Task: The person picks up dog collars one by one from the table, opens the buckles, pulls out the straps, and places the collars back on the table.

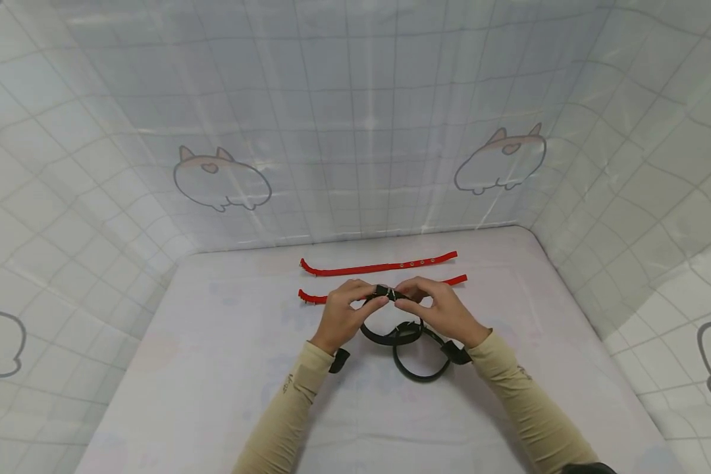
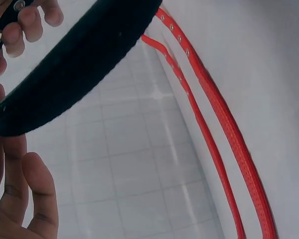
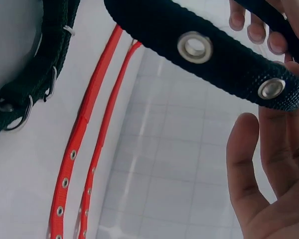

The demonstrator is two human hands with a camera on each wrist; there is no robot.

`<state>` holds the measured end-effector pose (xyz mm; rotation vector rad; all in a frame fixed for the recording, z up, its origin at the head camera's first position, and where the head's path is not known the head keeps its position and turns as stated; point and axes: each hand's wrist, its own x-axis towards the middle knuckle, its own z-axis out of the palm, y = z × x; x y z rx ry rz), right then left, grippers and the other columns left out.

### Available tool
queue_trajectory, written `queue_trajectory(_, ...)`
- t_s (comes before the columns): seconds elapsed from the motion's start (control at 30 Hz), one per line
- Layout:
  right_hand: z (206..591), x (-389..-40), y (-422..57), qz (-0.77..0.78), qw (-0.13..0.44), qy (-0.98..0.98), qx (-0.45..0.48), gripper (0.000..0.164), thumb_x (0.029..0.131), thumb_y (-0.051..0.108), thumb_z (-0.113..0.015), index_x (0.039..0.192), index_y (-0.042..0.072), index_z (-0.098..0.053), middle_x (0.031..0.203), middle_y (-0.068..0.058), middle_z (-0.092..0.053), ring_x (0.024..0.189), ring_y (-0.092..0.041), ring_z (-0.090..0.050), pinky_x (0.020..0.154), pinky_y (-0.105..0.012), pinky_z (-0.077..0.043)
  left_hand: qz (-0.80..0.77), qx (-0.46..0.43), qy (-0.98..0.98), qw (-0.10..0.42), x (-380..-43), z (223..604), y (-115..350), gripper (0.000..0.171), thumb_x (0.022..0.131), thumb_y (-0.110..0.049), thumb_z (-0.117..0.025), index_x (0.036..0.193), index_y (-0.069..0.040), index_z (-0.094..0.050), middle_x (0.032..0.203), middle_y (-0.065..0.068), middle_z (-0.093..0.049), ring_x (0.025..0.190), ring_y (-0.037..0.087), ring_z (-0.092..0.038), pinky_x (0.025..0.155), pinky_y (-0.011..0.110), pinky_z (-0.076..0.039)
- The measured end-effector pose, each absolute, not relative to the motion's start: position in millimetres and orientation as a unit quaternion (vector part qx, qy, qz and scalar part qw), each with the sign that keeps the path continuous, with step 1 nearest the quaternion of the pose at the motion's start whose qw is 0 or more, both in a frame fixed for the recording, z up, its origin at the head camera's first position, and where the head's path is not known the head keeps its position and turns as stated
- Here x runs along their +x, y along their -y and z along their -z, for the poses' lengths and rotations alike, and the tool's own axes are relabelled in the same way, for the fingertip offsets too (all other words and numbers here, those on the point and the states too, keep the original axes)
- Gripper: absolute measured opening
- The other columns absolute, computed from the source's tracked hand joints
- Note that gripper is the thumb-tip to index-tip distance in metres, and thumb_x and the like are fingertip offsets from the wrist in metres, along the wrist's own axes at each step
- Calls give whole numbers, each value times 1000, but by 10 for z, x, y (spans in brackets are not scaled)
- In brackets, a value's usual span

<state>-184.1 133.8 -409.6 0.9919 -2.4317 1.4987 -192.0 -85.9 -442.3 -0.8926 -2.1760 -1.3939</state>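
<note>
A dark collar (image 1: 385, 340), bent into a loop, is held up over the table between both hands. My left hand (image 1: 345, 317) pinches its left side by the metal buckle (image 1: 391, 294), thumb and fingers on the band. My right hand (image 1: 444, 311) pinches the band just right of the buckle. Metal eyelets (image 3: 195, 47) dot the collar in the right wrist view. Below the right hand, a second dark collar (image 1: 422, 378) lies looped on the table, its metal rings (image 3: 25, 112) visible in the right wrist view.
Two red collars lie stretched out side by side beyond the hands. The farther red collar (image 1: 361, 270) shows eyelets toward its right end; the hands partly hide the nearer red collar (image 1: 313, 298). A patterned white sheet covers the table (image 1: 225, 368), with sheeted walls (image 1: 361, 131) around it.
</note>
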Motion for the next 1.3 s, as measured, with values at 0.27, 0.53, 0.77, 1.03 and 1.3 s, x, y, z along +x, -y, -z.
queue_trajectory(0.27, 4117, -1789, -1355, -497, 52, 806, 317, 21, 85, 16, -69, 105, 11, -65, 90, 1, -66, 78, -14, -61, 71, -32, -49, 498, -326, 778, 201, -1762, 4252, 826, 26, 78, -6, -74, 103, -2, -71, 93, 7, -67, 87, 18, -58, 71, 36, -52)
queue_trajectory(0.53, 4080, -1824, -1371, -495, 38, 803, 329, 23, 87, 12, -67, 109, 10, -65, 97, 0, -67, 83, -13, -62, 76, -36, -50, 493, -316, 787, 193, -1908, 4444, 868, 29, 81, -21, -73, 110, -14, -70, 97, -5, -67, 89, 12, -57, 73, 27, -50)
queue_trajectory(0.77, 4125, -1867, -1350, -495, 51, 806, 320, 21, 85, 16, -69, 105, 12, -66, 93, 3, -66, 83, -12, -61, 75, -40, -50, 483, -321, 792, 192, -1987, 4526, 887, 30, 83, -25, -72, 112, -20, -69, 98, -10, -66, 87, 8, -55, 71, 26, -49)
queue_trajectory(1.03, 4376, -2027, -1410, -481, 55, 810, 331, 23, 86, 31, -68, 109, 28, -65, 99, 15, -64, 87, -5, -60, 75, -32, -50, 470, -317, 802, 186, -1981, 4520, 902, 30, 84, -29, -70, 113, -22, -69, 99, -12, -65, 90, 7, -54, 73, 27, -49)
queue_trajectory(1.3, 4237, -1962, -1427, -480, 76, 802, 347, 27, 82, 15, -73, 108, 19, -68, 94, 9, -64, 84, -7, -58, 74, -35, -49, 461, -320, 806, 189, -1979, 4528, 919, 32, 82, -28, -72, 113, -23, -69, 98, -13, -65, 88, 7, -54, 72, 26, -47)
